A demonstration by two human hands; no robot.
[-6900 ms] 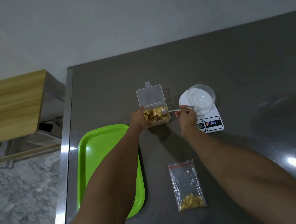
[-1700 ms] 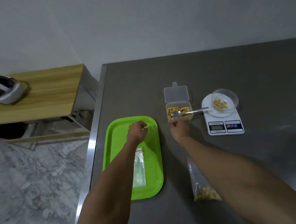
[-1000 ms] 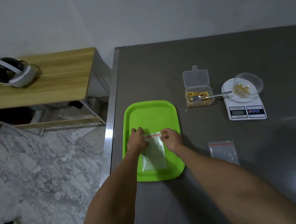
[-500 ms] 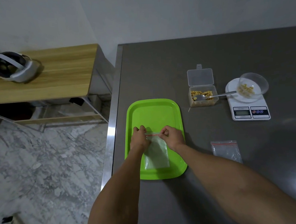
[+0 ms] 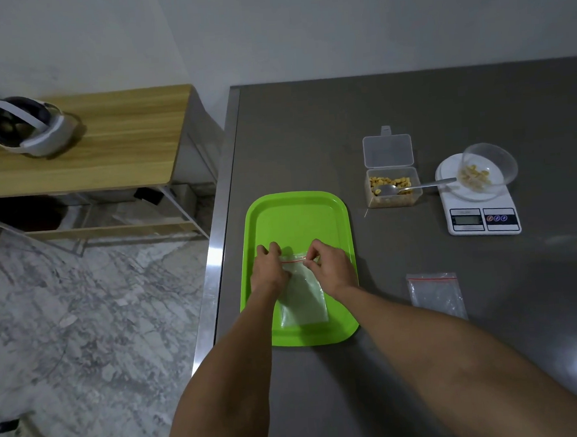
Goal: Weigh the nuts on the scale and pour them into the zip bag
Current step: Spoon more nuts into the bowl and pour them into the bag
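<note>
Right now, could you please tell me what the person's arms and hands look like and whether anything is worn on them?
Both forearms are bare to the bottom of the picture: no sleeves show. The left hand and the right hand wear no gloves, and no watch, bracelet or ring can be seen on wrists or fingers.

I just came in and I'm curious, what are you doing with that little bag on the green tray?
A person's left hand and right hand pinch the red-striped top of a small clear plastic zip bag lying on the bright green plastic tray, seemingly to open it. Some nuts sit in the clear round bowl on the white digital scale. A metal spoon rests across the clear rectangular nut box.
</note>
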